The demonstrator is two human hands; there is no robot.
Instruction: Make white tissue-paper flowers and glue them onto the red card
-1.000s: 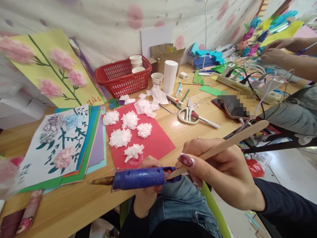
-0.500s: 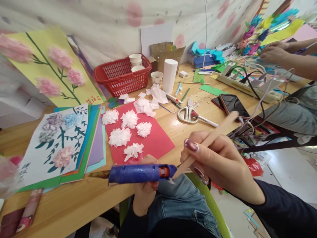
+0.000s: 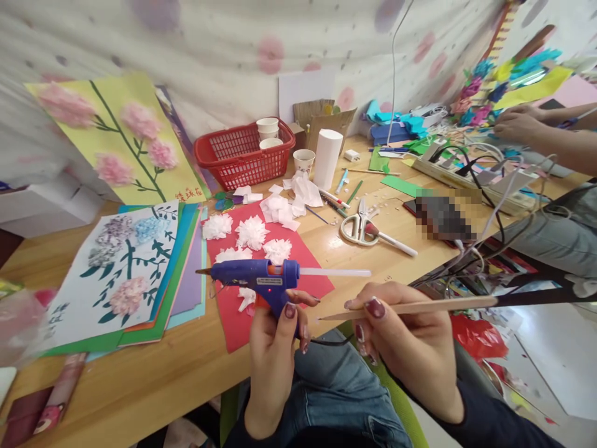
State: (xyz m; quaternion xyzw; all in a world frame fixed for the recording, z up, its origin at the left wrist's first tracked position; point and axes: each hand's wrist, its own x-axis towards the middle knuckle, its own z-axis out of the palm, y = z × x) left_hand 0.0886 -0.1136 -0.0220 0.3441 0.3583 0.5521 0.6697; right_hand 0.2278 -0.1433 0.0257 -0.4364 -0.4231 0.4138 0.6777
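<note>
Through the head camera I look down at a wooden worktop [image 3: 140, 386] with my two bare hands in front of it. My left hand [image 3: 273, 354] is closed around the handle of a blue plastic glue gun [image 3: 242, 272], with one finger reaching out behind the handle. The gun is held up in front of a red paper sheet [image 3: 233, 323], its brown-stained nozzle toward the left, and a translucent glue stick [image 3: 336, 272] comes out from its back end. My right hand [image 3: 410, 342] is pinching a flat wooden stick [image 3: 448, 305] between thumb and fingers; the narrow tip points to the left hand, near its fingers but apart from them. On the red sheet lie fluffy white tissue flowers [image 3: 250, 232], some partly hidden by the gun. Behind the sheet stands a red plastic basket [image 3: 254, 168] with white paper cups [image 3: 268, 129] inside, and beside it a tall white paper roll [image 3: 328, 158]. White-handled scissors [image 3: 361, 229] rest open to the right of the sheet, near a long green paper strip [image 3: 401, 185]. On the left, a white paper with painted flowers [image 3: 128, 267] covers part of a stack of coloured sheets [image 3: 186, 286]. At the far right I see another person's hands [image 3: 522, 121].
</note>
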